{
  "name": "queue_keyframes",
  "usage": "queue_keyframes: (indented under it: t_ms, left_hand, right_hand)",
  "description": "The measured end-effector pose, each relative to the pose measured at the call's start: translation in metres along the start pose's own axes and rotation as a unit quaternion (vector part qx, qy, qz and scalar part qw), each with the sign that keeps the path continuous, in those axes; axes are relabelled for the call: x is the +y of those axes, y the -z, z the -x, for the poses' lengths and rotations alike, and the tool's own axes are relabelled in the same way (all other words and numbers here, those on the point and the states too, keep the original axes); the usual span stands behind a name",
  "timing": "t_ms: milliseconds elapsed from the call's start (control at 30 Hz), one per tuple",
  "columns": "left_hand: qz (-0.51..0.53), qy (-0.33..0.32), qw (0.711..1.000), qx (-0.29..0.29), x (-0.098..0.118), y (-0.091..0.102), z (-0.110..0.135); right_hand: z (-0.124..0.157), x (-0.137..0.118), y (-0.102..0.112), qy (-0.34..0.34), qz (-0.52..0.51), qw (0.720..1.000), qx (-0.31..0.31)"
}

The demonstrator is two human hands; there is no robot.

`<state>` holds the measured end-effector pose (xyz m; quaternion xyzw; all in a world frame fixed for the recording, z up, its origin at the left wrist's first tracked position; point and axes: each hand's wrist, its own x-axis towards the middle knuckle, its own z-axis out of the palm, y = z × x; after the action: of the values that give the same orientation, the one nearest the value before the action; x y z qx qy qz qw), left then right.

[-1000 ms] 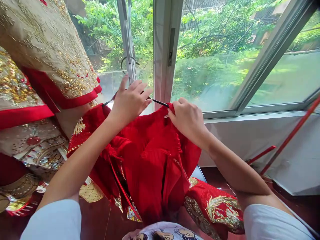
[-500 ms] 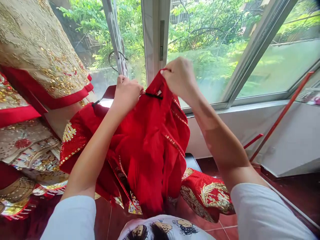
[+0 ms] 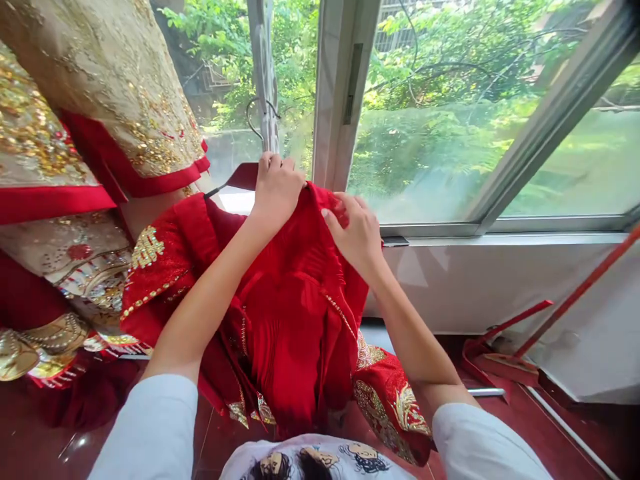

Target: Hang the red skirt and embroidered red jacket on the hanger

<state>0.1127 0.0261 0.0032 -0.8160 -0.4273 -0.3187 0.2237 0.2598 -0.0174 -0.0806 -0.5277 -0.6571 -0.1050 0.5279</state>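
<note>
A red embroidered jacket [image 3: 285, 287] with gold beaded trim hangs open in front of me, its pleated red inside facing me. It sits on a dark clothes hanger [image 3: 214, 192] with a curved metal hook. My left hand [image 3: 280, 187] is closed around the top of the hanger near the collar, its grip partly hidden. At the jacket's right shoulder, my right hand [image 3: 357, 230] curls its fingers over the cloth, thumb on the near side and red fabric between. A gold-patterned sleeve [image 3: 395, 400] droops at the lower right.
Beige and gold sequined garments [image 3: 165, 127] with red borders hang close on the left. Ahead are a sliding window [image 3: 425, 167] and its sill [image 3: 510, 239]. A red-handled broom [image 3: 575, 297] and a red dustpan [image 3: 480, 350] stand at the right on dark red floor tiles.
My right hand has come down from above the collar to shoulder height, and the raised red cloth has dropped with it. The jacket now spreads wider over the hanger. The view has shifted slightly left.
</note>
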Motion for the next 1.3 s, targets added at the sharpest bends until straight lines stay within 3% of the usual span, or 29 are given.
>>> queue_keyframes:
  t_ms: [67, 133, 233, 300, 367, 467, 567, 600, 733, 767, 833, 900, 933, 1000, 1067, 1300]
  left_hand:
    - [-0.016, 0.016, 0.999, 0.039, 0.002, 0.014, 0.030]
    - [-0.031, 0.073, 0.990, 0.116, -0.001, 0.025, 0.078]
    - [-0.064, 0.259, 0.936, 0.229, -0.012, 0.024, 0.161]
    - [-0.061, 0.355, 0.913, 0.192, -0.022, 0.010, 0.203]
    - [-0.040, 0.414, 0.906, 0.081, -0.030, -0.005, 0.223]
    - [-0.015, 0.454, 0.889, -0.052, -0.028, -0.018, 0.223]
    - [0.016, 0.438, 0.897, -0.053, -0.014, -0.012, 0.218]
    - [0.035, 0.422, 0.905, -0.038, -0.008, -0.007, 0.219]
    - [0.107, 0.382, 0.917, 0.036, 0.010, 0.016, 0.235]
    - [0.112, 0.381, 0.916, 0.048, 0.013, 0.020, 0.238]
    - [0.111, 0.381, 0.916, 0.056, 0.015, 0.024, 0.243]
    - [0.108, 0.377, 0.918, 0.057, 0.014, 0.025, 0.244]
    - [0.106, 0.373, 0.920, 0.060, 0.014, 0.025, 0.243]
    - [0.103, 0.361, 0.924, 0.074, 0.015, 0.025, 0.242]
    - [0.104, 0.344, 0.929, 0.088, 0.015, 0.024, 0.240]
    - [0.141, 0.302, 0.931, 0.148, 0.012, 0.011, 0.242]
  right_hand:
    - [0.027, 0.001, -0.008, -0.034, -0.008, 0.999, 0.016]
    - [0.061, 0.003, -0.017, -0.079, -0.020, 0.996, 0.041]
    - [0.098, 0.011, -0.024, -0.171, -0.065, 0.982, 0.050]
    - [0.104, 0.019, -0.026, -0.214, -0.102, 0.971, 0.028]
    - [0.098, 0.027, -0.029, -0.230, -0.123, 0.965, 0.008]
    - [0.083, 0.039, -0.031, -0.220, -0.129, 0.967, -0.020]
    - [0.079, 0.039, -0.024, -0.204, -0.092, 0.973, -0.055]
    - [0.083, 0.033, -0.018, -0.197, -0.068, 0.977, -0.038]
    - [0.128, -0.009, -0.001, -0.125, -0.012, 0.981, 0.146]
    - [0.143, -0.021, -0.003, -0.097, -0.035, 0.986, 0.133]
    - [0.167, -0.039, -0.021, -0.069, -0.109, 0.992, 0.000]
    - [0.179, -0.046, -0.050, -0.123, -0.130, 0.973, -0.146]
    - [0.180, -0.045, -0.066, -0.164, -0.117, 0.962, -0.186]
    - [0.175, -0.039, -0.092, -0.226, -0.087, 0.948, -0.206]
    - [0.166, -0.032, -0.107, -0.239, -0.078, 0.946, -0.204]
    - [0.162, -0.032, -0.129, -0.229, -0.062, 0.942, -0.239]
